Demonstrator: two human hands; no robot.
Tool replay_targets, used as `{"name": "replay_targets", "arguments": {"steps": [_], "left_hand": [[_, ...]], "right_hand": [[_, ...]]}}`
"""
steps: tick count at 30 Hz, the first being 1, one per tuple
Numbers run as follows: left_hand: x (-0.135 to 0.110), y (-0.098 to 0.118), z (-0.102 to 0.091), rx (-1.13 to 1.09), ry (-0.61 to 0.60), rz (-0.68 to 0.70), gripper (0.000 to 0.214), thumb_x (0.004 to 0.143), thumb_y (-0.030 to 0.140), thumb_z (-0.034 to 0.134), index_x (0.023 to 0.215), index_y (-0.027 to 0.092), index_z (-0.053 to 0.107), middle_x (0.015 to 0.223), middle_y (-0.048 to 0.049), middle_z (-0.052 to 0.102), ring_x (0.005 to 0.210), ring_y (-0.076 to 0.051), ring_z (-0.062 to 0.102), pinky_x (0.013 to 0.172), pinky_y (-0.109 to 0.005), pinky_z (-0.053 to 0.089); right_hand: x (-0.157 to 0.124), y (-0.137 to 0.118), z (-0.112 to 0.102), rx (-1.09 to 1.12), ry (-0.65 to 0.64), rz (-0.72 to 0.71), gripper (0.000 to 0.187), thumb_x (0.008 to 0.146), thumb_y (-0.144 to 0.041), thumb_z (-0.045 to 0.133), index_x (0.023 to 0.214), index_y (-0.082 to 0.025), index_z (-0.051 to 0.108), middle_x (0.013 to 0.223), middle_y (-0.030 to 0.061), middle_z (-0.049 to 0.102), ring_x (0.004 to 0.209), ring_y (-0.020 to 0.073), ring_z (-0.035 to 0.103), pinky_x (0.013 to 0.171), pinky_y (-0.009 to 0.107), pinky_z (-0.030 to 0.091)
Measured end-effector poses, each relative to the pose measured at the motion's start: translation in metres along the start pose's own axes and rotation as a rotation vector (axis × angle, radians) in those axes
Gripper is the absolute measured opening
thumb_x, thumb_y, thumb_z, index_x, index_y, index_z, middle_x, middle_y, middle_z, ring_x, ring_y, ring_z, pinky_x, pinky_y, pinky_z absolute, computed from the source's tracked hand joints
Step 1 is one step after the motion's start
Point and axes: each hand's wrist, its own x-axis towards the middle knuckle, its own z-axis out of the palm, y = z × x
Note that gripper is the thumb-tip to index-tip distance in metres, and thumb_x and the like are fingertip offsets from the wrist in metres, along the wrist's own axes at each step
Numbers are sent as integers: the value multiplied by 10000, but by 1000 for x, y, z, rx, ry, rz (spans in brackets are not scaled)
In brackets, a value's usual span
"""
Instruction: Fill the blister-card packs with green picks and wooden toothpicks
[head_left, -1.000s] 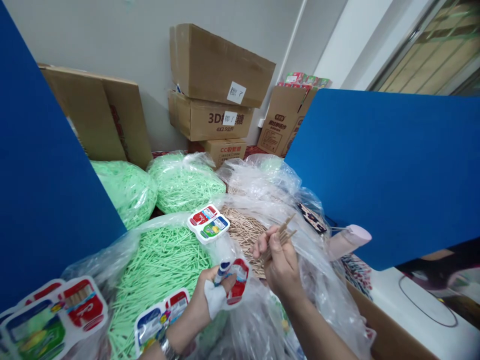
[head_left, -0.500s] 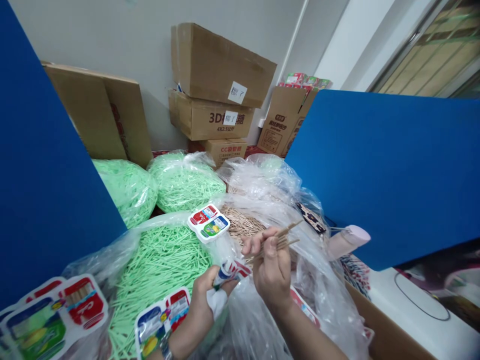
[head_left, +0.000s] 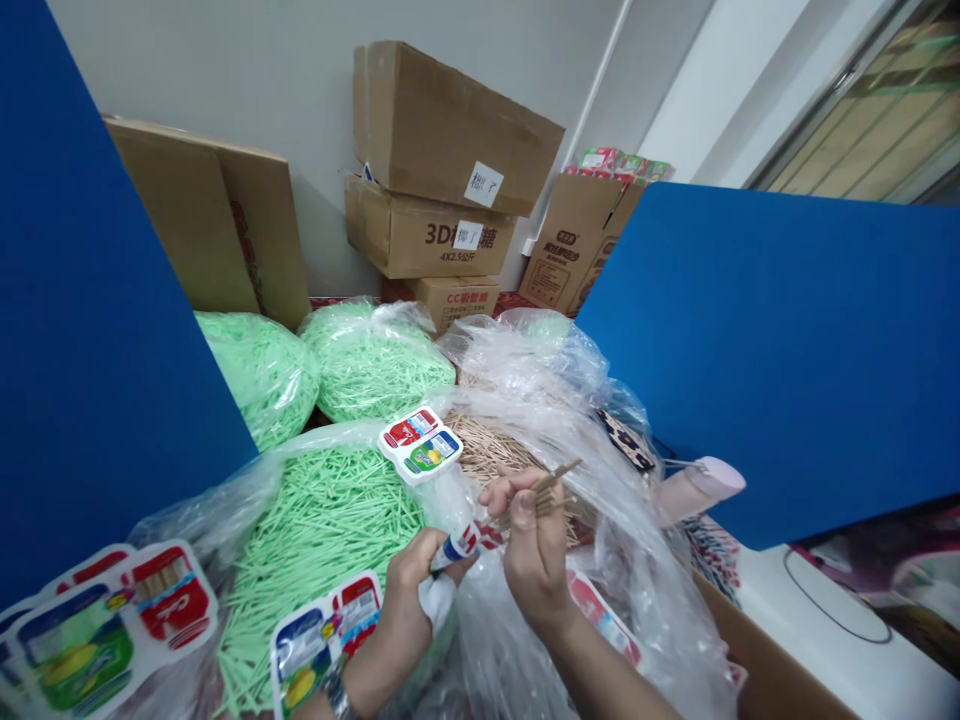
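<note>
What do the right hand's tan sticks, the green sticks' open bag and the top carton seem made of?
Tan sticks: dull, opaque; perhaps wood or candy, unclear.
Bag: likely glossy plastic film, clear and wrinkled.
Top carton: apparently matte cardboard, stiff and brown.

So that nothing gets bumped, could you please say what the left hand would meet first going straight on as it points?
Probably the right hand, with its thin brown sticks, just beyond the printed pack the left hand holds, though depth is unclear.

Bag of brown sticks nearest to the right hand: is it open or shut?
The bag is open: plastic spread back, brown sticks lying bare beyond the right hand.
</note>
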Motion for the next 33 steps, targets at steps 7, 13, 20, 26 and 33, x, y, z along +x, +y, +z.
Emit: {"name": "replay_targets", "arguments": {"steps": [7,13,20,26,33], "left_hand": [[1,2,1,-2,39,83,144,816,175,606,711,180,506,687,29,515,628,-133,492,596,-218,377],[3,1,-2,-8,16,114,135,797,87,561,709,180,519,690,26,530,627,-132,503,590,-210,382],[13,10,-2,-18,-46,97,121,821,226,613,729,176,554,695,4,570,637,-154,524,603,-240,403],[13,4,-1,-158,-38,9,134,780,252,652,708,164,582,656,10,578,596,-148,500,562,-239,401],[12,-8,-6,-430,-47,-233,274,690,272,744,906,152,625,786,-20,678,672,-164,579,643,-259,465]], "right_hand": [[-16,15,4,-96,6,41,234,983,-315,308,864,-235,492,853,9,524,937,169,521,901,364,384],[-26,23,-5,-230,-134,107,176,965,-314,350,936,-228,501,1263,75,442,1170,212,443,970,387,371],[-17,24,-28,-223,-196,83,461,957,-342,382,1393,-265,253,1345,107,460,1204,220,488,978,426,427],[-5,19,-42,-456,-523,-82,471,946,-340,405,1408,-258,360,1447,92,394,1339,263,344,1094,509,287],[-11,42,-42,-191,-418,203,345,940,-330,452,1267,-229,498,1089,78,657,932,192,646,803,342,538]]}}
